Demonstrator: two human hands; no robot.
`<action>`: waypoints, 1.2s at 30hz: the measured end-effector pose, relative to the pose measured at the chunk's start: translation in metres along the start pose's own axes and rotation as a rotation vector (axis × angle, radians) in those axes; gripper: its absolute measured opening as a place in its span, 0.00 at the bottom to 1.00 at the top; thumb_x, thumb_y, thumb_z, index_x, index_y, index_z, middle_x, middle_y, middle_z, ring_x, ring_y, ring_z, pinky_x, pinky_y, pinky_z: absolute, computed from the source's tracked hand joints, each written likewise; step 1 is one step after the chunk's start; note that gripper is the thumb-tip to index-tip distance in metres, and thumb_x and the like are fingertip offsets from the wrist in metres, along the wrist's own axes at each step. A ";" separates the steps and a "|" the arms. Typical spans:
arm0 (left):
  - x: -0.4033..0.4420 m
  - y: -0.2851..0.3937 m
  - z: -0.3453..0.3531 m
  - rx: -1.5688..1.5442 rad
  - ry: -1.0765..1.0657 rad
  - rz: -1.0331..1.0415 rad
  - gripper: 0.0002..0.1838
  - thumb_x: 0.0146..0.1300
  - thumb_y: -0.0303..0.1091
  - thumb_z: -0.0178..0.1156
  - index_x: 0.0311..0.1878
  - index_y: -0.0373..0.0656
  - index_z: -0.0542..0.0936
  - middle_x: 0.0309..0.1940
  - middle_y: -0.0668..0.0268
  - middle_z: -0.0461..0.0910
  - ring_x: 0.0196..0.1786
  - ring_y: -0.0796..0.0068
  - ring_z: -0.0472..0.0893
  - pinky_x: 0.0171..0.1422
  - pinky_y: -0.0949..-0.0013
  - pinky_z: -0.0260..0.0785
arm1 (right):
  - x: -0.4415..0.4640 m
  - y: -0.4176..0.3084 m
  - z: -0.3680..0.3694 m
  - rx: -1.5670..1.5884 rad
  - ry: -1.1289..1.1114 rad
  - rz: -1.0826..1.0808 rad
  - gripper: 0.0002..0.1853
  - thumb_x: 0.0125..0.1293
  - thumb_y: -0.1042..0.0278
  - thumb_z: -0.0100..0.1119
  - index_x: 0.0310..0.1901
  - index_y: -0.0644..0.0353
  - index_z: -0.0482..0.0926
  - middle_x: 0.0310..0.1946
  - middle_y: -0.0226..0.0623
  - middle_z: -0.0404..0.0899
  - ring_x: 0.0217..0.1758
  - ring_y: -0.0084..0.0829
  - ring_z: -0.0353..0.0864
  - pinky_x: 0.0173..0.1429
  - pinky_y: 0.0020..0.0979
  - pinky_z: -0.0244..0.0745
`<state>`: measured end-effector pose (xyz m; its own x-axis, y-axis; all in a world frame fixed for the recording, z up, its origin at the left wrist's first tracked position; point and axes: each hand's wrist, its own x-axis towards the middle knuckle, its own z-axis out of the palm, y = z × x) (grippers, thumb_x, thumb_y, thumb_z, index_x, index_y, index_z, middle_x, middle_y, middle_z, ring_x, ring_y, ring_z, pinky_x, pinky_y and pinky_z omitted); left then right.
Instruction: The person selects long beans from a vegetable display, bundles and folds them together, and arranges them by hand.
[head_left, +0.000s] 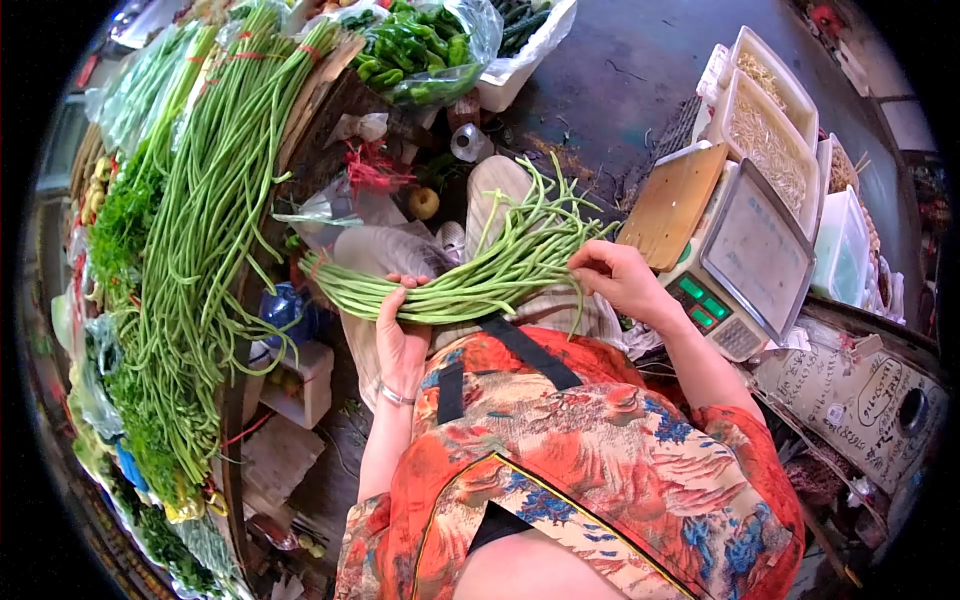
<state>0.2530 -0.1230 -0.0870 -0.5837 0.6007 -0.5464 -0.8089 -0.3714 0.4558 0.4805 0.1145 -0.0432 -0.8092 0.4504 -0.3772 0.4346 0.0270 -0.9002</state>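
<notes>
A bundle of long green beans (470,285) lies across my lap, its gathered ends at the left with a red tie (318,264) and its loose ends fanned out to the upper right. My left hand (402,325) is wrapped around the bundle from below, near the tied end. At the right side of the bundle, my right hand (617,277) has thumb and fingers pinched together by the bean tips; what it holds there is too small to make out.
More long beans (215,210) and leafy greens (125,225) cover a stand at the left. Green peppers (415,50) in plastic are at the top. To the right are a digital scale (715,290), a wooden board (672,205) and white tubs of sprouts (765,140).
</notes>
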 end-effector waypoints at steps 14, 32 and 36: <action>0.001 0.000 0.001 0.020 -0.014 0.000 0.15 0.62 0.23 0.60 0.51 0.44 0.74 0.42 0.65 0.79 0.54 0.62 0.77 0.67 0.54 0.68 | 0.001 0.018 0.018 -0.436 0.199 -0.242 0.06 0.58 0.78 0.60 0.38 0.63 0.79 0.33 0.43 0.78 0.36 0.39 0.81 0.40 0.35 0.75; 0.006 0.000 -0.008 0.010 -0.025 -0.003 0.13 0.62 0.23 0.61 0.50 0.43 0.76 0.42 0.64 0.79 0.53 0.62 0.77 0.69 0.56 0.65 | 0.024 0.046 -0.056 -0.396 0.564 -0.284 0.17 0.59 0.77 0.63 0.50 0.53 0.81 0.51 0.36 0.78 0.59 0.41 0.74 0.64 0.40 0.67; 0.006 0.000 -0.007 0.018 -0.009 -0.009 0.14 0.61 0.23 0.61 0.50 0.42 0.76 0.42 0.64 0.79 0.53 0.62 0.77 0.69 0.56 0.65 | 0.027 0.050 -0.033 -0.615 0.413 -0.350 0.11 0.62 0.70 0.62 0.46 0.52 0.83 0.45 0.32 0.80 0.54 0.36 0.75 0.59 0.39 0.65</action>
<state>0.2484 -0.1245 -0.0954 -0.5754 0.6105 -0.5442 -0.8128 -0.3531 0.4633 0.4934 0.1575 -0.0915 -0.7793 0.6146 0.1220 0.4204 0.6572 -0.6255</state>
